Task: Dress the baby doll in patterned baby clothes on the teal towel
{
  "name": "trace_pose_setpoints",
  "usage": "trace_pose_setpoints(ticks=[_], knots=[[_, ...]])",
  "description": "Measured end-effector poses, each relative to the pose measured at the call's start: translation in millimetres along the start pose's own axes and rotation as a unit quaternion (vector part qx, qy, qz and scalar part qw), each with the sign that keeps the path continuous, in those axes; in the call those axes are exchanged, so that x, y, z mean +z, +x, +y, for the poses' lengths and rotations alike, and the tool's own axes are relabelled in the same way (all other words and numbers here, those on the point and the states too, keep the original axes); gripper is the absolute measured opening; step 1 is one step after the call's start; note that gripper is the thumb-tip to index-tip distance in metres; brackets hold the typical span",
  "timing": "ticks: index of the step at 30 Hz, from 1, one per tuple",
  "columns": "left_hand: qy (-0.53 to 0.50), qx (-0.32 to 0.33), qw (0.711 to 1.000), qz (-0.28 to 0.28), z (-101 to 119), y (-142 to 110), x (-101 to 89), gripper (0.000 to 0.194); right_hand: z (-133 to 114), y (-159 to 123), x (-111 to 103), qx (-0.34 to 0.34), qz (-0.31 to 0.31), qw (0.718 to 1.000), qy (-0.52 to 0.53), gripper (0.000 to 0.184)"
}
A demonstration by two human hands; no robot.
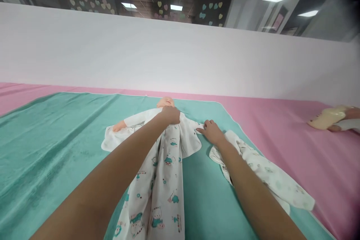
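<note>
A baby doll (pixel 165 102) lies on its back on a teal blanket (pixel 208 202), its head away from me. White clothing covers its chest, and one bare doll hand (pixel 120 126) shows at the left. Long white fabric with bear prints (pixel 168 191) runs from its chest toward me. My left hand (pixel 171 114) is closed at the doll's upper chest, on the white baby shirt (pixel 187 138); its fingertips are mostly hidden. At the right, my right hand (pixel 210 131) pinches the end of the shirt's small printed sleeve (pixel 199 126).
A second printed white baby garment (pixel 270 174) lies crumpled under and beside my right forearm. Pink covering (pixel 292 135) surrounds the blanket. At the far right a yellowish object (pixel 327 117) rests near the edge. A low white wall (pixel 168 56) stands behind, with dark glass above.
</note>
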State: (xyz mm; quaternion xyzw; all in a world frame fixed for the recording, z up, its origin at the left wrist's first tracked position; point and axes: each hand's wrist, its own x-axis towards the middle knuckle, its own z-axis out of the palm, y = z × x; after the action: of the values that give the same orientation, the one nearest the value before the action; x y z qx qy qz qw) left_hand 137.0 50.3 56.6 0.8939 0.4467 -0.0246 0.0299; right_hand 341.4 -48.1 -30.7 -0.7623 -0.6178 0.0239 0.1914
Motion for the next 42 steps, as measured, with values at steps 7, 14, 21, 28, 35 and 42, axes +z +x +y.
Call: trace_pose_setpoints(ticks=[7, 14, 21, 28, 35, 42], knots=[[-0.009, 0.010, 1.000, -0.025, -23, -1, -0.7, 0.063, 4, 5, 4, -0.038, -0.018, 0.998, 0.039, 0.020], [0.000, -0.014, 0.998, -0.060, -34, -19, -15.9, 0.066, 9, 6, -2, 0.035, 0.055, 0.998, 0.018, 0.016], [-0.002, -0.042, 0.997, -0.065, -26, -18, -12.9, 0.053, -13, -3, -2, 0.049, 0.095, 0.993, -0.045, 0.013], [0.100, -0.014, 0.993, -0.060, 6, 9, 12.6, 0.047, -70, 17, 8, 0.004, 0.041, 0.998, 0.044, 0.034], [0.074, 0.079, 0.992, -0.064, 1, 21, 26.0, 0.032, -85, 47, 22, -0.016, 0.025, 0.997, 0.078, 0.012], [0.081, 0.099, 0.988, -0.084, -14, 13, 6.8, 0.038, -61, 40, 23, 0.031, 0.127, 0.986, 0.105, 0.017]])
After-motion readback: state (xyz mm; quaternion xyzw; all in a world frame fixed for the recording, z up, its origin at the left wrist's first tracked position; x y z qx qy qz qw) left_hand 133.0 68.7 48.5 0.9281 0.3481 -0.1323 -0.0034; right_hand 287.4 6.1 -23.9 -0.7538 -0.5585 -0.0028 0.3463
